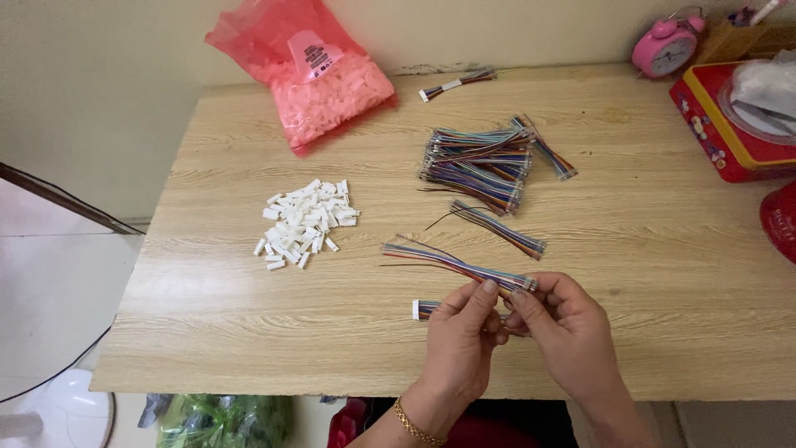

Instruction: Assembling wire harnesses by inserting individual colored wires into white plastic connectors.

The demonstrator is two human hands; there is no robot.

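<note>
My left hand and my right hand meet near the table's front edge, both pinching the near end of a multicoloured ribbon wire bundle that trails off to the left. Under my hands lies another wire bundle with a white connector on its left end. A third loose wire bundle lies just beyond. A heap of small white plastic connectors sits to the left. A large stack of coloured wire bundles lies further back.
The wooden table holds a pink plastic bag of white connectors at the back left and a single wired piece behind the stack. At right stand a pink alarm clock and a red tin.
</note>
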